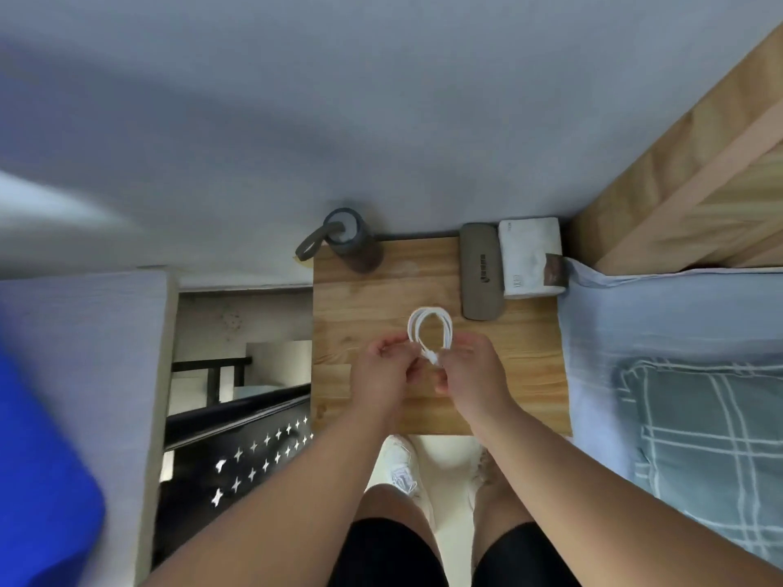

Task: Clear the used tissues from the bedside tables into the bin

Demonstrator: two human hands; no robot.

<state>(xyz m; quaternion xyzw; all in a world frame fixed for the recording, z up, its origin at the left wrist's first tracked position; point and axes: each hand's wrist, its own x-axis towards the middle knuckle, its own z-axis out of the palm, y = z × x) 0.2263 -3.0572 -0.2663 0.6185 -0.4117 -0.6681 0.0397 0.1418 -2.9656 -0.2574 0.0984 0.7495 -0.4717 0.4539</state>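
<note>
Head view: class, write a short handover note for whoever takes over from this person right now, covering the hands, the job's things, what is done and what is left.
Hands: left hand and right hand both pinch the coiled white cable over the bedside table.
Things: no loose used tissue shows on this table. A tissue pack, a grey case and a dark bottle sit along its far edge. No bin is clearly in view.
Done: this table looks free of used tissues.
Left: set the cable down, check any other table, find the bin.
</note>
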